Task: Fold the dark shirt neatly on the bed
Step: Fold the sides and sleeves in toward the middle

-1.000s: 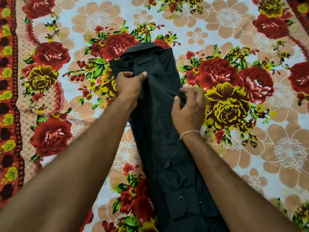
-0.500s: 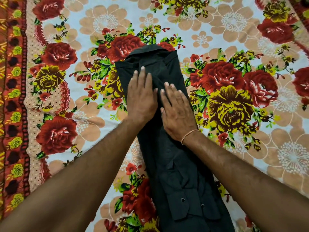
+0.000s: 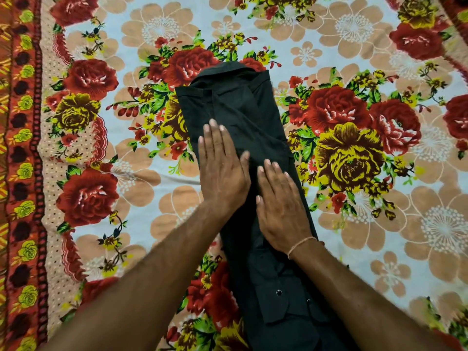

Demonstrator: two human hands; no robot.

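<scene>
The dark shirt (image 3: pixel 243 110) lies on the bed as a long narrow strip, sides folded inward, collar at the far end, buttoned cuffs near me. My left hand (image 3: pixel 221 171) lies flat on the strip's middle with straight fingers pointing away from me. Just to its right and slightly nearer, my right hand (image 3: pixel 281 206) presses flat on the cloth too; a thin thread band circles its wrist. Both forearms hide part of the shirt's lower half.
A floral bedsheet (image 3: pixel 354 138) with red and yellow roses on a pale ground covers the bed all round the shirt. A red patterned border (image 3: pixel 22 173) runs down the left side.
One second ago both hands pinched the folded cloth near the chest. They then opened flat, and since have slid down the shirt toward me, smoothing it.
</scene>
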